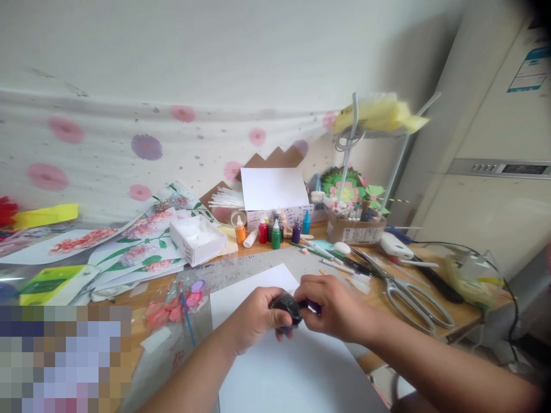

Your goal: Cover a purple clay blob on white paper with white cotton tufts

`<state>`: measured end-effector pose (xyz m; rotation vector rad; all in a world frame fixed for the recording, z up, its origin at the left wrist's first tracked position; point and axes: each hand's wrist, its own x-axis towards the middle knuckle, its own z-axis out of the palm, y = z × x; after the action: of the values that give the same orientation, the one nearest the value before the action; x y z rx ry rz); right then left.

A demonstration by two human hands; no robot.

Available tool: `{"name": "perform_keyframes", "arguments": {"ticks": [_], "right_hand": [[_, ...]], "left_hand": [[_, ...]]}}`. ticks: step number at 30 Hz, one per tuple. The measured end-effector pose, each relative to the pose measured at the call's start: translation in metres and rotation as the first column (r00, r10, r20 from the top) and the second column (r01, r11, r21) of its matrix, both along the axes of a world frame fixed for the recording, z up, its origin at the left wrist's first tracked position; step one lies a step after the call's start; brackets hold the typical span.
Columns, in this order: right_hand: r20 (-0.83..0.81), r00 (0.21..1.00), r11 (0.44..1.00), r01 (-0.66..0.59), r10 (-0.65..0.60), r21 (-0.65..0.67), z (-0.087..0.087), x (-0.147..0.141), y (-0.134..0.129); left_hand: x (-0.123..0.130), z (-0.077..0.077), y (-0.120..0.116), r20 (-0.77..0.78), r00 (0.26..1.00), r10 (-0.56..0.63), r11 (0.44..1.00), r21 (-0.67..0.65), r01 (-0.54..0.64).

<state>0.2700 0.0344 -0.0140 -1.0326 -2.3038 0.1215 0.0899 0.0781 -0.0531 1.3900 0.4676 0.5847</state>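
My left hand point(258, 315) is closed round a dark, glossy, rounded object point(286, 310), perhaps a small bottle or jar; its kind cannot be made out. At its right side, the fingers of my right hand point(333, 304) pinch a small purple piece point(314, 307), mostly hidden by them. Whether the two pieces are joined is not visible. Both hands are above a large white sheet of paper point(275, 367) lying on a grey mat point(202, 287).
Several paint bottles point(276, 235) stand behind the paper, near a white box point(198, 241). Painted flower sheets point(129, 258), pink palettes point(176, 307) and a blue brush point(187, 318) lie left. On the right are large scissors point(413, 301) and a cardboard box of pens point(357, 229).
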Motion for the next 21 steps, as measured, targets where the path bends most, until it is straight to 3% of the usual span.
{"name": "perform_keyframes", "arguments": {"ticks": [7,10,16,21], "right_hand": [[0.097,0.994,0.993,-0.044,0.055,-0.111,0.006,0.008,0.002],[0.169,0.984,0.995,-0.037,0.051,-0.09,0.009,0.006,0.001],[0.361,0.929,0.996,0.085,-0.085,0.016,0.002,0.005,0.005],[0.255,0.951,0.983,0.183,-0.173,-0.013,0.005,0.02,0.01]], "left_hand": [[-0.003,-0.001,0.004,-0.012,1.0,-0.017,1.0,0.024,0.018],[-0.003,-0.002,0.004,-0.014,1.0,-0.015,0.999,0.037,0.015],[0.0,-0.002,0.005,-0.135,0.99,0.038,0.995,0.101,-0.024],[-0.003,-0.001,0.009,-0.164,0.984,0.069,0.99,0.13,-0.047]]}}
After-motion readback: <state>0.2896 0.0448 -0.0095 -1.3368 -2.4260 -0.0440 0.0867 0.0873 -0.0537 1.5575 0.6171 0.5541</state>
